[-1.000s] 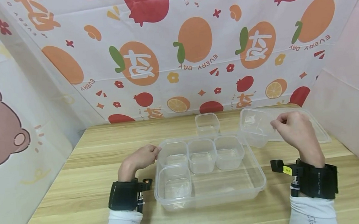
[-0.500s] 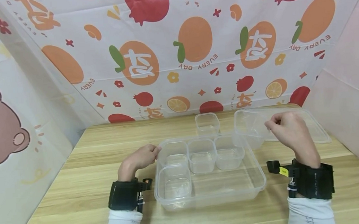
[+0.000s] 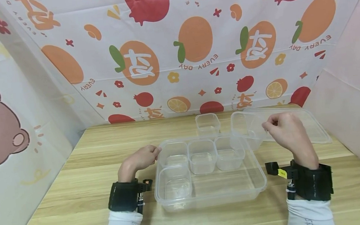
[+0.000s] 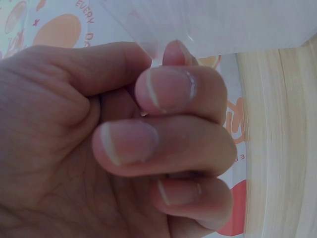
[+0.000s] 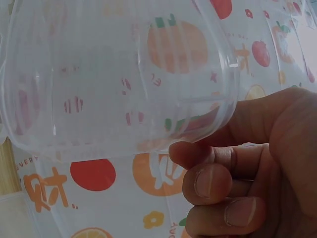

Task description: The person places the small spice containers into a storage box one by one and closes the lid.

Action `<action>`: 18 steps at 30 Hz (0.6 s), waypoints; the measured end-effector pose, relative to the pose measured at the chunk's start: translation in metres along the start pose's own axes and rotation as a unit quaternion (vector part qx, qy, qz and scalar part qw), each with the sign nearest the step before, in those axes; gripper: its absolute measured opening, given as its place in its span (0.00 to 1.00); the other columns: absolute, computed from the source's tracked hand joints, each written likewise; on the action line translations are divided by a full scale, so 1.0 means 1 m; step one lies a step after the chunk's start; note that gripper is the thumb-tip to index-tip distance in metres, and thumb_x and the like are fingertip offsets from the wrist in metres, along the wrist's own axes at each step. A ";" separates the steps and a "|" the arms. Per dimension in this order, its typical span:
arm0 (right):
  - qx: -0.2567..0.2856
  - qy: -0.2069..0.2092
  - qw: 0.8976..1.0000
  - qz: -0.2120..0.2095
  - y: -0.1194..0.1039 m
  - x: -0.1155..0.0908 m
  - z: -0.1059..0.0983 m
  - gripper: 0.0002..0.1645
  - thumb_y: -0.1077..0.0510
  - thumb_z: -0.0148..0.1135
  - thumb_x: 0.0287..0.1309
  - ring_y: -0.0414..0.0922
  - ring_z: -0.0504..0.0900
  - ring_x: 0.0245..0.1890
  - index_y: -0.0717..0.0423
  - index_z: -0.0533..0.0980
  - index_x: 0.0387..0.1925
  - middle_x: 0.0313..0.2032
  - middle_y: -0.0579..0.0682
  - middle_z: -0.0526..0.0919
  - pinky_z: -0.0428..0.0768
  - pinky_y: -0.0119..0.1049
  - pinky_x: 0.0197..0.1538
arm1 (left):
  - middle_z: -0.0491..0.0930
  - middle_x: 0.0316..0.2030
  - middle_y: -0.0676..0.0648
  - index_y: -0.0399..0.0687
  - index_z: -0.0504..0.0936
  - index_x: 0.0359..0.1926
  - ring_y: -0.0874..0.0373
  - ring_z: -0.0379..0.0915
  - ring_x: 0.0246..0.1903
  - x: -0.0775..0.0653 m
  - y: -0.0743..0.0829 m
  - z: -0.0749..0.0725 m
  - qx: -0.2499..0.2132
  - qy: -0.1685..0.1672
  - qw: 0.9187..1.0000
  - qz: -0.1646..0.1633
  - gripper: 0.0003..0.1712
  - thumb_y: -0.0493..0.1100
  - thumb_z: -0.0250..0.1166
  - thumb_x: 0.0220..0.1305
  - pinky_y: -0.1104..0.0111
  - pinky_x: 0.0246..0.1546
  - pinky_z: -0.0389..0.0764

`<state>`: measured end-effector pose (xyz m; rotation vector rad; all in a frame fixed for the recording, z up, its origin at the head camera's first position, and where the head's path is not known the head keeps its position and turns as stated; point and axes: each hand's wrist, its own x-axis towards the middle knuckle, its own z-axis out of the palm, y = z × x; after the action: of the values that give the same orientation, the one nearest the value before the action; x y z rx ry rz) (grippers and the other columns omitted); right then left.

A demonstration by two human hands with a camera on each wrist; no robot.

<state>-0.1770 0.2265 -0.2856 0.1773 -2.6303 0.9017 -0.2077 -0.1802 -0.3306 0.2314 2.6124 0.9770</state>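
A large clear plastic box (image 3: 217, 195) stands on the table, with several small clear cups (image 3: 202, 158) along its far side and left end. My left hand (image 3: 142, 158) pinches the box's far left corner at the rim; in the left wrist view its fingers curl below the translucent wall (image 4: 223, 25). My right hand (image 3: 289, 129) pinches another small clear cup (image 3: 245, 123) at its edge between thumb and forefinger. This cup hangs over the box's far right corner and overlaps the rightmost cup inside in the head view. The right wrist view shows the held cup (image 5: 114, 89) close up.
Behind the box stands one more small clear cup (image 3: 208, 124). A flat clear lid (image 3: 312, 127) lies at the back right, partly behind my right hand. Fruit-printed cloth (image 3: 195, 38) hangs at the table's (image 3: 87, 174) far edge, with pale cloth on both sides.
My right hand has moved left with its cup, from beside the box to over its far right corner. The left hand and the box have stayed put.
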 end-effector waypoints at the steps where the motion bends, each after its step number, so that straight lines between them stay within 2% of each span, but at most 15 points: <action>1: 0.001 -0.001 1.000 0.000 -0.001 0.000 0.000 0.15 0.64 0.57 0.66 0.47 0.66 0.18 0.65 0.82 0.25 0.15 0.47 0.69 0.61 0.37 0.22 | 0.71 0.34 0.43 0.34 0.76 0.44 0.51 0.66 0.35 0.000 0.000 0.000 0.001 0.000 1.000 -0.001 0.19 0.44 0.44 0.82 0.60 0.34 0.65; 5: 0.002 -0.006 1.000 -0.001 -0.003 0.000 0.001 0.14 0.64 0.58 0.66 0.47 0.66 0.19 0.65 0.82 0.25 0.16 0.47 0.70 0.61 0.37 0.22 | 0.72 0.35 0.43 0.35 0.76 0.44 0.50 0.67 0.37 0.000 0.000 0.000 0.005 0.001 1.000 -0.001 0.18 0.44 0.44 0.82 0.59 0.36 0.66; 12: 0.007 -0.018 1.000 -0.005 -0.007 0.000 0.002 0.15 0.64 0.59 0.66 0.47 0.65 0.18 0.63 0.81 0.23 0.15 0.46 0.68 0.61 0.37 0.21 | 0.70 0.33 0.44 0.36 0.75 0.41 0.51 0.65 0.34 0.000 0.000 0.001 0.004 0.003 1.000 -0.003 0.19 0.44 0.44 0.82 0.61 0.33 0.65; 18: 0.010 -0.025 1.000 -0.015 -0.009 0.000 0.003 0.15 0.64 0.58 0.67 0.47 0.65 0.17 0.64 0.81 0.24 0.14 0.47 0.67 0.62 0.36 0.21 | 0.71 0.34 0.43 0.35 0.76 0.43 0.50 0.66 0.35 0.000 0.000 0.001 0.005 0.003 1.000 -0.005 0.19 0.44 0.44 0.82 0.60 0.35 0.66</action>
<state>-0.1752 0.2175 -0.2823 0.2461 -2.6583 0.9268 -0.2073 -0.1799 -0.3312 0.2182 2.6216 0.9641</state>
